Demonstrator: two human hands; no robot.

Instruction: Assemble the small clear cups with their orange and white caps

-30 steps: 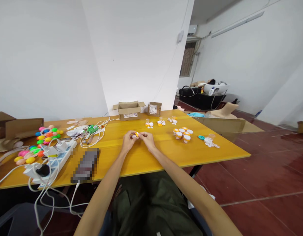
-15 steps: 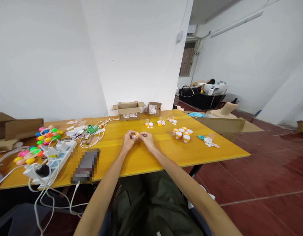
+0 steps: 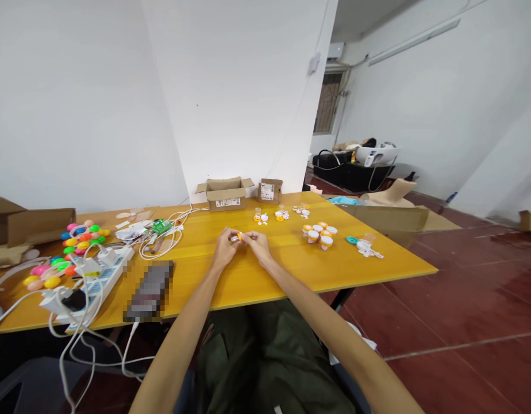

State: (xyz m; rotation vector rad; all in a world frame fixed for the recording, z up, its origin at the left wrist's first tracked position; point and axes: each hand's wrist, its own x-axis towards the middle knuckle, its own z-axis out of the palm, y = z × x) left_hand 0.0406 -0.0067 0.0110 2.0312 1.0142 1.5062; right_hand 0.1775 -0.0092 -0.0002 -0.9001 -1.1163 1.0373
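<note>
Over the middle of the yellow table [image 3: 257, 282], my left hand [image 3: 224, 248] and my right hand [image 3: 257, 245] meet, both pinched on one small orange and white piece [image 3: 238, 236] held between the fingertips. A cluster of small white pots with orange lids [image 3: 319, 234] stands to the right of my hands. More small orange and white parts [image 3: 274, 216] lie farther back.
A power strip with white cables [image 3: 91, 275] and a dark phone [image 3: 150, 289] lie at the left front. Coloured plastic eggs [image 3: 82, 234] sit far left. Two open cardboard boxes [image 3: 224, 194] stand at the back edge. A teal ring and white bits [image 3: 364, 245] rest at right.
My hands have stayed together on the small piece, with only slight finger movement. A person's hand at the far left edge has gone from view.
</note>
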